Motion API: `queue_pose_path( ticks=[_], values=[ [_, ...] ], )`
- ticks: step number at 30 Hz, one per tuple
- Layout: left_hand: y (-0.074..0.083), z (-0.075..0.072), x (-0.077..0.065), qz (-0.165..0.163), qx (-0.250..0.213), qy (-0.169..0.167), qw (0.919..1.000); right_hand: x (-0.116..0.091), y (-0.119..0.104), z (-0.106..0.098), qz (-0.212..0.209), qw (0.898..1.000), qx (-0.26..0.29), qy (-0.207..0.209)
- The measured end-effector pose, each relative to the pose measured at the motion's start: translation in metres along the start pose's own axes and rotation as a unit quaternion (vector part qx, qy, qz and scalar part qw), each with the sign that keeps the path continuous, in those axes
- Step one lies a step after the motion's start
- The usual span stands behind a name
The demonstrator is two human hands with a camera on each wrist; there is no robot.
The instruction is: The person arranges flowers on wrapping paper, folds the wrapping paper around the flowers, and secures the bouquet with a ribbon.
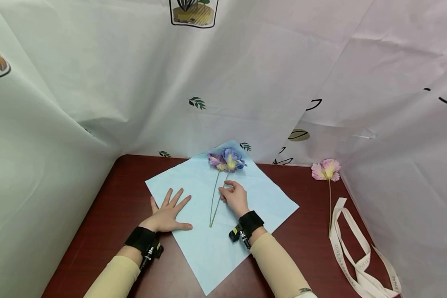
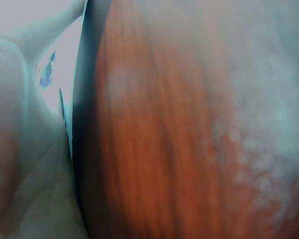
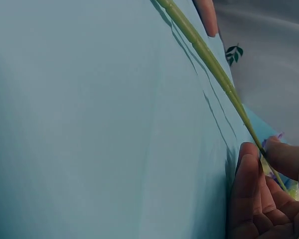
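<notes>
A sheet of light blue wrapping paper (image 1: 223,265) lies cornerwise on the table. Two artificial flowers rest over its upper part, a purple flower (image 1: 217,160) and a blue flower (image 1: 233,159), their stems meeting at the lower ends. My right hand (image 1: 235,198) pinches the blue flower's stem between thumb and fingers. In the right wrist view that green stem (image 3: 209,59) runs close over the paper, up from the fingertips. With fingers spread, my left hand (image 1: 167,215) presses flat on the paper's left edge. The left wrist view is mostly blurred.
On the dark red table (image 1: 108,231), a pink flower (image 1: 326,170) lies at the right. Below it is a loosely looped white ribbon (image 1: 354,260) with printed letters. White patterned cloth (image 1: 152,82) walls in the back and both sides.
</notes>
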State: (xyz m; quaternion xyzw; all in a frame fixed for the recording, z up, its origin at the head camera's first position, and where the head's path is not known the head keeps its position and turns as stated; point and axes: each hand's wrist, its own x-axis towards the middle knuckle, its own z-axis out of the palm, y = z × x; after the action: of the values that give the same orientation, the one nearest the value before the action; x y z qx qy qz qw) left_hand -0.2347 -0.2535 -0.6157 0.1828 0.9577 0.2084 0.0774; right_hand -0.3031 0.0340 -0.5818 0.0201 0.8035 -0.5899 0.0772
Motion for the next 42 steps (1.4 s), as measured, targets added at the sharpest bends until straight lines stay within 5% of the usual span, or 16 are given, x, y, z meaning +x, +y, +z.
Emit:
queue_pose_path(
  ticks=[22,34,42],
  values=[
    [0.018,-0.019,-0.001,-0.01,0.023,-0.027,0.9993,-0.001,0.003,-0.008,-0.006,1.0,-0.015,0.014],
    [0.011,-0.011,-0.002,0.019,-0.013,-0.002,0.9997,-0.004,0.006,-0.017,-0.005,1.0,-0.014,0.017],
    [0.016,-0.016,-0.005,-0.002,0.007,-0.011,0.9999,-0.008,0.01,-0.035,-0.012,0.999,-0.026,0.026]
  ],
)
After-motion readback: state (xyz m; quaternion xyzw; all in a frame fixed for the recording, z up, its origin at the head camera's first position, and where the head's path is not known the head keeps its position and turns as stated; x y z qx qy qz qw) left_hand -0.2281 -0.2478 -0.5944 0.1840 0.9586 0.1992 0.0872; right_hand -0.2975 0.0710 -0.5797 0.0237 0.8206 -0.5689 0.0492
